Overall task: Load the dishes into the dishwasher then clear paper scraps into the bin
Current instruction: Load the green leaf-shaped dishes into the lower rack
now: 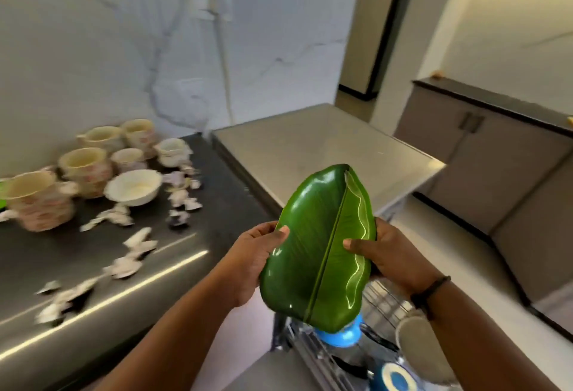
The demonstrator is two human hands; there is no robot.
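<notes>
While the rack below waits, these lines run from nearest to farthest.

Dishwasher rack: the wire rack [376,307] sits pulled out under the hands, with a blue piece [341,336] and a pale dish [418,347] already in it.
Hands: the left hand [254,262] grasps the near-left edge of the green leaf-shaped plate [316,248], thumb on its face; the right hand [387,254] holds the opposite edge, thumb likewise on top.
Plate: held up in the air just above the rack, touching neither rack nor tabletop.
Step in hand: loading dishes, I judge; this plate is on its way down.
Next move: it likely needs tipping on edge and easing between the wires, clear of the blue piece.
Left to do: the cups [83,162] and a white bowl [133,187] stand on the dark tabletop [93,266]; torn paper scraps [139,245] lie scattered beside and in front of them, so the bin step looks untouched.
Bin: none visible.
Writing: no brand, label or lettering can be read; the cups carry a blurred floral pattern only.
</notes>
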